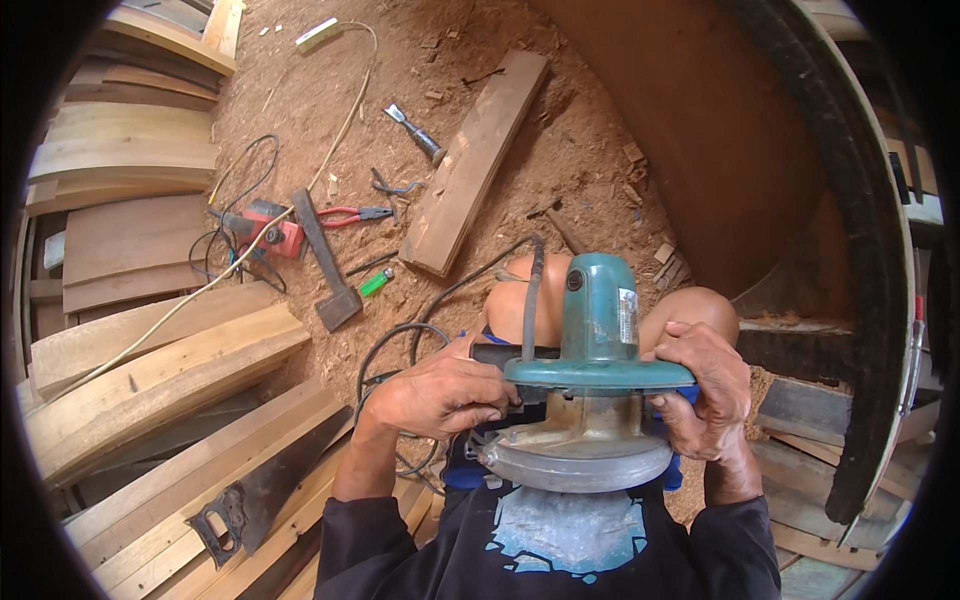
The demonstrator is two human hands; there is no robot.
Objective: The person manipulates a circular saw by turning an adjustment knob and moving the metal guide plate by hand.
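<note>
A teal circular saw (600, 310) is upright in front of my torso, its motor end up and its round metal guard (575, 462) below. My left hand (440, 393) is closed round the black grip on its left side. My right hand (705, 390) grips the right end of the teal housing, thumb below and fingers above. Whatever blade there is inside the guard is hidden. A black cord (440, 300) leaves the tool and loops beside my left hand. My bent knees show behind the saw.
On the sawdust floor ahead lie a plank (475, 165), a hammer (335, 300), red-handled pliers (355, 215), a chisel (415, 133), a green-handled piece (376, 282) and a red power tool (275, 230). Stacked boards (170, 380) and a handsaw (265, 490) are left; a large curved wooden panel (740, 130) stands right.
</note>
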